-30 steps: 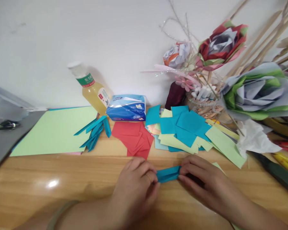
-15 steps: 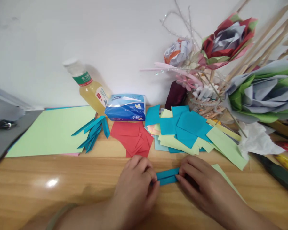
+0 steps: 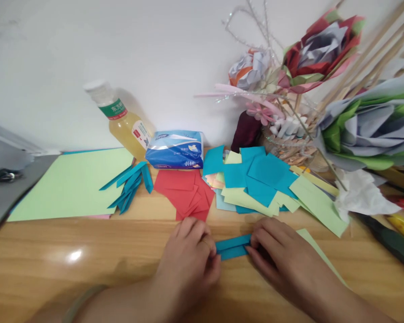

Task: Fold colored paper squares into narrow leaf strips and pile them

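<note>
A narrow folded strip of blue paper (image 3: 234, 246) lies low over the wooden table, stretched between my two hands. My left hand (image 3: 190, 258) pinches its left end between thumb and fingers. On the right end my right hand (image 3: 276, 251) is closed in the same way. A lengthwise crease or gap runs along the strip's middle; both ends are hidden under my fingers. Just beyond my left hand lie red paper pieces (image 3: 188, 193). Blue paper squares (image 3: 269, 172) overlap pale green ones beyond my right hand. Several folded blue strips (image 3: 129, 186) are heaped farther left.
Pale green sheets (image 3: 70, 184) lie at left beside a grey mat (image 3: 37, 172). Along the wall stand a bottle of yellow drink (image 3: 129, 130) and a blue tissue pack (image 3: 175, 150). Paper flowers (image 3: 323, 49) rise at right, above a crumpled tissue (image 3: 363, 195) and a dark-handled tool (image 3: 384, 240).
My left hand has shifted slightly left, and a little more of the blue strip shows between my hands. My right hand stays nearly still. The view has moved very slightly.
</note>
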`<state>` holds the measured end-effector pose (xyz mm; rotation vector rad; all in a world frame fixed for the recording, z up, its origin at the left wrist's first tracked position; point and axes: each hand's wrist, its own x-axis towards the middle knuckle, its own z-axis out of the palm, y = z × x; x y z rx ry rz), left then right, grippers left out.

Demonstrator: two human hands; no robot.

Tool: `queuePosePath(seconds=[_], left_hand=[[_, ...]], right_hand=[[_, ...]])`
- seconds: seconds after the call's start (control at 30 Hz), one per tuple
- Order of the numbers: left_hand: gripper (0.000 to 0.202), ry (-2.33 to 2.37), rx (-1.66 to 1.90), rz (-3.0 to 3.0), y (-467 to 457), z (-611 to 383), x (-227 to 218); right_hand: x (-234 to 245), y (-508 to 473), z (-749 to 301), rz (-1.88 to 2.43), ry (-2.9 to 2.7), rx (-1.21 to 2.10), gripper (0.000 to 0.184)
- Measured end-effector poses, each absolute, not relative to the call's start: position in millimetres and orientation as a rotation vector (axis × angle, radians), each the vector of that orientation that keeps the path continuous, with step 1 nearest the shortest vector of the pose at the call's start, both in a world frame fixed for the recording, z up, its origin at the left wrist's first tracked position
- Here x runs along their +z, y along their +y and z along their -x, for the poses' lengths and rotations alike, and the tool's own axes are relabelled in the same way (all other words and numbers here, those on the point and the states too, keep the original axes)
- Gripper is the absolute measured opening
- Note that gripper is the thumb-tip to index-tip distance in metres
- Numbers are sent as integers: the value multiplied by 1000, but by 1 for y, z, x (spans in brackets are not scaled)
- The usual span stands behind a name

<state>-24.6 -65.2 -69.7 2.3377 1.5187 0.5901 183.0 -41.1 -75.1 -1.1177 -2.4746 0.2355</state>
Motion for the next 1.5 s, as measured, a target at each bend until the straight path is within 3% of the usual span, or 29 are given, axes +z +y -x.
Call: queuePosePath(seconds=[0.17, 0.4, 0.6, 0.97, 1.33, 1.5], left_hand=[[11, 1496, 700, -2418, -65, 27, -74], [17, 1438, 752, -2765, -68, 28, -74], [34, 1147, 605, -3135, -81, 31, -75], [36, 1133, 612, -3137, -83, 34, -78], [39, 1109, 588, -3207, -85, 33, -77], [40, 1148, 588, -3205, -86, 33, -74]], right_hand=[[-66, -43, -183, 882, -2568, -111, 31], [-59, -45, -183, 729, -2681, -181, 43], [-68, -41, -186, 707, -2660, 43, 36], [-83, -39, -189, 914, -2387, 601, 24], [-78, -37, -189, 1017, -2351, 620, 9], [-77, -38, -189, 1008, -2385, 649, 15]])
